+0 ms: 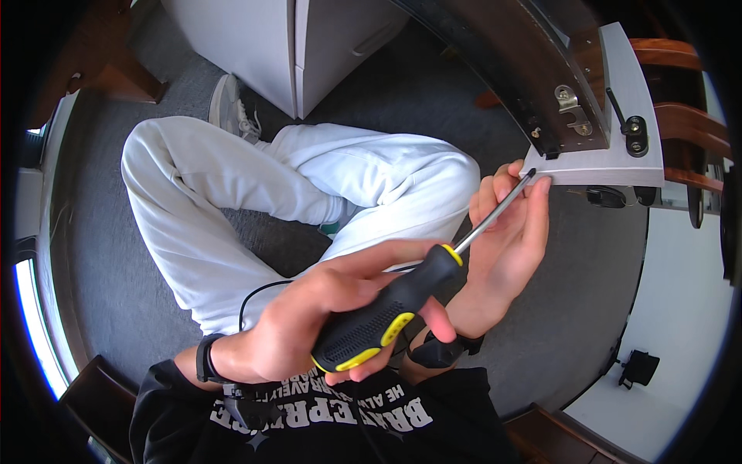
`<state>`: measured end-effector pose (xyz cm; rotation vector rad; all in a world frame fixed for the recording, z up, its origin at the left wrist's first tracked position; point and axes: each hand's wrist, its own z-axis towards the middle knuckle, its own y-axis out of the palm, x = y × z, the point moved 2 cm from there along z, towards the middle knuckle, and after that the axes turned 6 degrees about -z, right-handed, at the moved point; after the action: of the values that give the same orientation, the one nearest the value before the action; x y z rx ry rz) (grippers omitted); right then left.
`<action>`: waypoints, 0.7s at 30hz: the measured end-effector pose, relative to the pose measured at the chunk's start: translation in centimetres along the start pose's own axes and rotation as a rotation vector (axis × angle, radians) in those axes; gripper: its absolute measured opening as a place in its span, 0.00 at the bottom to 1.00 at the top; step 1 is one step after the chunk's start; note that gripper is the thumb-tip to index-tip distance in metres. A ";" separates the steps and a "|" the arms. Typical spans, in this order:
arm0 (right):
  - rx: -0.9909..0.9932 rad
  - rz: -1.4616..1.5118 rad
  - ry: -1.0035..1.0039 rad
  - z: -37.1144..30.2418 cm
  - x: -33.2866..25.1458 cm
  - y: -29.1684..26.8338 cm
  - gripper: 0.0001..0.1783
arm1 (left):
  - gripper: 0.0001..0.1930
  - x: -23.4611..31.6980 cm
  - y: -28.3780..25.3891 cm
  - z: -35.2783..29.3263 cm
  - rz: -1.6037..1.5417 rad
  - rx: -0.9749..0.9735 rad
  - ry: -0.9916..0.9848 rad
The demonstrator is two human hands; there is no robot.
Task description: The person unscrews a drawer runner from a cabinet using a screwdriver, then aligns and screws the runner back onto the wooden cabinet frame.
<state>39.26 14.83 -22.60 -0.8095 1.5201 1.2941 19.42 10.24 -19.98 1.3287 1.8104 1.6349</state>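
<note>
My left hand [301, 317] is wrapped round the black and yellow handle of a large screwdriver [394, 313]. Its steel shaft slants up and right, and the dark tip meets the near edge of a pale wood-grain board [603, 166] by its left corner. Around that tip my right hand [506, 224] is closed, thumb and fingers on either side; whatever lies between them is too small to make out. Above the board, a dark panel [533, 85] carries a metal bracket [572, 110]. A black fitting with a lever [635, 135] sits on the board's face.
My crossed legs in white trousers [224, 170] rest on the grey floor [587, 309]. A white cabinet [247, 46] stands ahead. Reddish wooden slats [688, 127] are beyond the board at right. A small black device [639, 369] is against the pale wall at lower right.
</note>
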 end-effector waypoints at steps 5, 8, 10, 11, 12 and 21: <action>0.064 -0.037 -0.021 0.0 -0.2 0.1 0.20 | 0.38 0.2 -0.9 -0.7 0.056 -0.135 0.007; -0.009 -0.037 -0.019 0.2 0.2 -0.4 0.26 | 0.37 0.5 -0.3 -1.3 0.086 -0.153 0.039; 0.002 -0.013 -0.022 0.2 0.0 -0.2 0.29 | 0.38 0.2 -0.9 -1.5 -0.033 -0.232 0.047; 0.007 0.012 -0.020 0.2 0.0 0.0 0.31 | 0.39 0.2 -0.8 -1.9 0.011 -0.138 0.032; 0.120 -0.003 0.024 0.1 0.0 0.2 0.32 | 0.41 0.0 -0.9 -1.9 -0.001 -0.116 0.074; 0.042 -0.006 0.005 0.4 0.1 -0.2 0.30 | 0.47 -0.5 -0.2 -1.4 0.218 0.129 0.229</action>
<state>39.54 15.22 -22.72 -0.7908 1.5429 1.2519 18.47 9.05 -19.92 1.4924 1.9900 1.8785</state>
